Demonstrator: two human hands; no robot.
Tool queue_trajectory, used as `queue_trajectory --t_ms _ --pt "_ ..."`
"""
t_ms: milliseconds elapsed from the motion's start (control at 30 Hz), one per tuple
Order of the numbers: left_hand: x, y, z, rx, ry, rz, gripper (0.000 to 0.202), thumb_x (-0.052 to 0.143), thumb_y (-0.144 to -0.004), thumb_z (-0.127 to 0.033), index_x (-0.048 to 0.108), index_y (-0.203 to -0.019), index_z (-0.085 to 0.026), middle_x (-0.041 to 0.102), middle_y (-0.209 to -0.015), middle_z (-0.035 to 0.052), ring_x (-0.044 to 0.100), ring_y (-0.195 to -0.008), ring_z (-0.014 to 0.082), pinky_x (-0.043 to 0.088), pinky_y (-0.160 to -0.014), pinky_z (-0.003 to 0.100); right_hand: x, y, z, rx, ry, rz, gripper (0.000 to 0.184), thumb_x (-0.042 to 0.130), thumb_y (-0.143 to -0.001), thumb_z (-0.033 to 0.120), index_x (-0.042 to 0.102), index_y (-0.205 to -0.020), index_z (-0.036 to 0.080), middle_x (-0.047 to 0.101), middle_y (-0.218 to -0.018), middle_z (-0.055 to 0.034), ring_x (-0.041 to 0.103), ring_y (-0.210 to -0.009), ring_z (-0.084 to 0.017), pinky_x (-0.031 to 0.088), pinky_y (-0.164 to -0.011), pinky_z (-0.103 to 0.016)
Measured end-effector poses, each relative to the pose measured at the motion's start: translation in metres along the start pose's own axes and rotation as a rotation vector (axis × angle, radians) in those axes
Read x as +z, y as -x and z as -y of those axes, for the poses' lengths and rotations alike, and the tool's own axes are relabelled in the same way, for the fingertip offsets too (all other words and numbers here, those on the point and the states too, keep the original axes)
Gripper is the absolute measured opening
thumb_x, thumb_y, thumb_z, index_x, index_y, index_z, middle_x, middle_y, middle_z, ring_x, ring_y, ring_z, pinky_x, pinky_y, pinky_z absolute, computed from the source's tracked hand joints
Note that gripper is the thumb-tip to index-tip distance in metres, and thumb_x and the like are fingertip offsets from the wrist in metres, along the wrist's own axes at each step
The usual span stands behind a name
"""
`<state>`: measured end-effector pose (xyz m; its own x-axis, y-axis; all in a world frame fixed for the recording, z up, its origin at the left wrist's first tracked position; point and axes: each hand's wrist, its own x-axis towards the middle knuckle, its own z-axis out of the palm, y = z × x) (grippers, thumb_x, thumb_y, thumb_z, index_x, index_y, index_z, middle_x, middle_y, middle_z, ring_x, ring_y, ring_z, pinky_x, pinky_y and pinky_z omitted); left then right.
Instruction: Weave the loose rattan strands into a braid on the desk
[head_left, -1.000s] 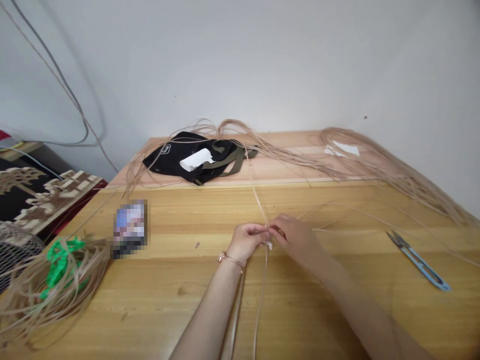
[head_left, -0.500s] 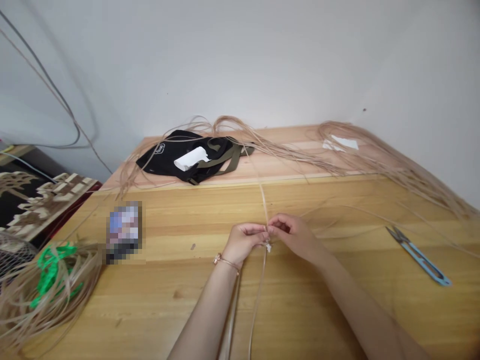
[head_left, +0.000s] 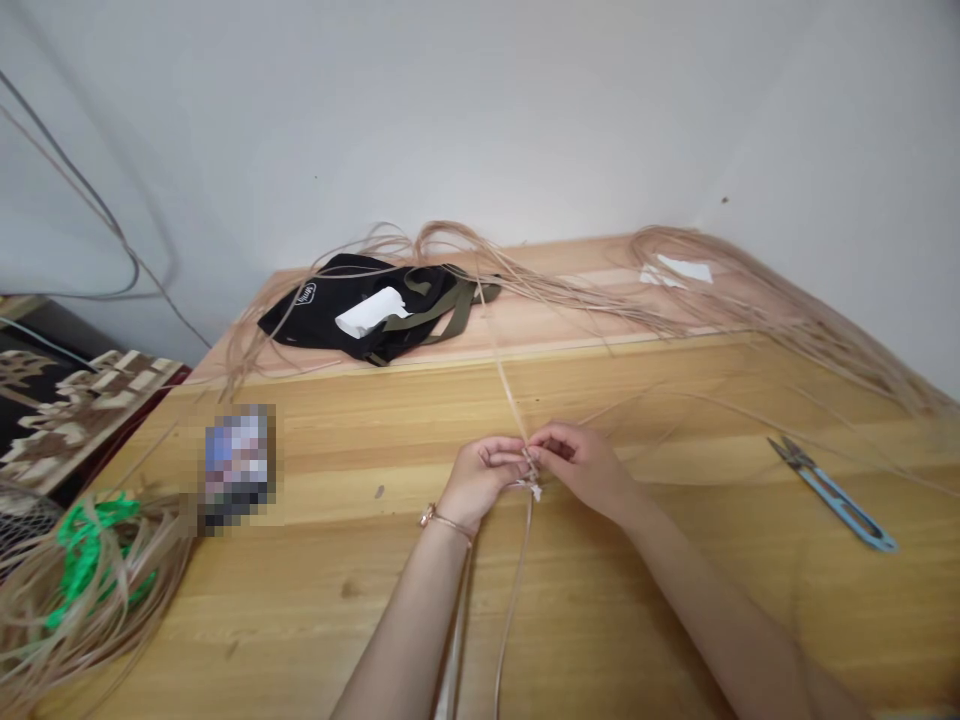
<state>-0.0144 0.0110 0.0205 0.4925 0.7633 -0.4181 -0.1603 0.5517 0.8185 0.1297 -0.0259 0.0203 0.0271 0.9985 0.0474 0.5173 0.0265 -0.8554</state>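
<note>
Both hands meet over the middle of the wooden table. My left hand, with a bracelet at its wrist, pinches thin tan weaving strips at a small crossing. On the other side of that crossing, the thumb and fingertips of my right hand are closed on the same strips. A small white tied bit sits just under the fingertips. One strip runs up toward the wall, and others trail down toward me. The exact weave or knot is partly hidden by the fingers.
Blue-handled thread snips lie at right. A black bag with a white roll rests at the back, amid long strip bundles. At left are a coil of strips with green ties and a pixelated object.
The view has shifted slightly. The upper strip now leans more to the left, and a bit more of the crossing shows between my fingertips. Both hands keep their pinch.
</note>
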Motion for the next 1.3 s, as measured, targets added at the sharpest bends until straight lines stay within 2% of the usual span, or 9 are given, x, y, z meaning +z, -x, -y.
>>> queue_trajectory --t_ms 233,400,633,700,900,1000,1067,1167,1300 --pt "0.001 -0.001 0.002 0.041 -0.018 -0.002 0.035 0.077 -0.045 -0.018 0.059 -0.073 -0.009 0.066 -0.058 0.004 0.06 -0.052 0.0111 0.047 -0.056 0.022 0.001 0.0 0.0 0.032 -0.041 -0.018 0.015 0.053 -0.071 0.026 0.062 -0.071 0.014 0.058 -0.067 -0.0016 0.05 -0.06 -0.01 0.037 -0.055 -0.021" --pt "0.001 -0.002 0.005 0.083 -0.032 -0.004 0.034 0.077 -0.045 -0.019 0.059 -0.072 -0.009 0.066 -0.056 0.0026 0.06 -0.051 0.0102 0.046 -0.057 0.022 0.002 0.001 -0.002 0.099 -0.222 -0.012 0.014 0.056 -0.068 0.025 0.062 -0.067 0.012 0.06 -0.071 -0.0037 0.052 -0.064 -0.01 0.04 -0.059 -0.021" --pt "0.002 -0.002 0.005 0.079 -0.024 0.0 0.032 0.077 -0.045 -0.02 0.059 -0.069 -0.01 0.066 -0.056 0.0026 0.06 -0.051 0.0109 0.046 -0.056 0.022 0.002 0.002 -0.003 0.209 -0.424 0.026 0.018 0.058 -0.066 0.029 0.063 -0.066 0.011 0.06 -0.07 -0.0047 0.044 -0.048 -0.006 0.035 -0.045 -0.018" --pt "0.002 -0.002 0.005 0.084 -0.024 -0.006 0.032 0.077 -0.045 -0.02 0.059 -0.068 -0.01 0.066 -0.056 0.0027 0.06 -0.05 0.0104 0.046 -0.056 0.021 0.0 0.003 -0.001 0.194 -0.381 0.043 0.018 0.057 -0.068 0.028 0.063 -0.067 0.011 0.06 -0.067 -0.004 0.046 -0.049 -0.006 0.036 -0.046 -0.018" --pt "0.002 -0.003 0.006 0.085 -0.033 -0.044 0.033 0.077 -0.044 -0.021 0.059 -0.07 -0.01 0.067 -0.058 0.004 0.06 -0.051 0.011 0.046 -0.055 0.021 -0.009 0.006 0.007 0.033 -0.025 0.037 0.015 0.053 -0.072 0.024 0.066 -0.075 0.017 0.062 -0.073 -0.0024 0.053 -0.067 -0.011 0.039 -0.06 -0.021" --pt "0.001 -0.002 0.005 0.084 -0.032 -0.053 0.034 0.077 -0.044 -0.02 0.059 -0.071 -0.009 0.068 -0.059 0.0052 0.062 -0.054 0.0126 0.047 -0.056 0.022 -0.009 0.007 0.007 -0.025 0.054 0.029 0.014 0.054 -0.072 0.023 0.067 -0.075 0.018 0.062 -0.073 -0.0018 0.053 -0.066 -0.011 0.038 -0.059 -0.021" --pt "0.001 -0.002 0.005 0.082 -0.019 -0.053 0.034 0.077 -0.044 -0.018 0.059 -0.071 -0.009 0.068 -0.06 0.0055 0.062 -0.055 0.0134 0.048 -0.057 0.022 -0.008 0.007 0.006 -0.011 0.076 0.016 0.014 0.055 -0.071 0.024 0.067 -0.076 0.019 0.061 -0.072 -0.0016 0.051 -0.062 -0.01 0.037 -0.056 -0.021" --pt "0.001 -0.002 0.005 0.077 -0.005 -0.049 0.034 0.078 -0.043 -0.018 0.059 -0.07 -0.009 0.068 -0.061 0.0057 0.063 -0.056 0.0144 0.048 -0.059 0.023 -0.008 0.006 0.004 0.083 0.081 0.004 0.017 0.057 -0.07 0.029 0.068 -0.079 0.02 0.062 -0.07 -0.0013 0.049 -0.057 -0.01 0.034 -0.052 -0.02" --pt "0.0 -0.003 0.006 0.077 -0.01 -0.048 0.034 0.078 -0.043 -0.018 0.06 -0.071 -0.009 0.068 -0.059 0.0053 0.062 -0.054 0.0138 0.048 -0.058 0.024 -0.009 0.007 0.003 0.193 0.022 0.059 0.021 0.056 -0.07 0.034 0.068 -0.078 0.019 0.063 -0.068 -0.001 0.051 -0.058 -0.011 0.034 -0.051 -0.02"
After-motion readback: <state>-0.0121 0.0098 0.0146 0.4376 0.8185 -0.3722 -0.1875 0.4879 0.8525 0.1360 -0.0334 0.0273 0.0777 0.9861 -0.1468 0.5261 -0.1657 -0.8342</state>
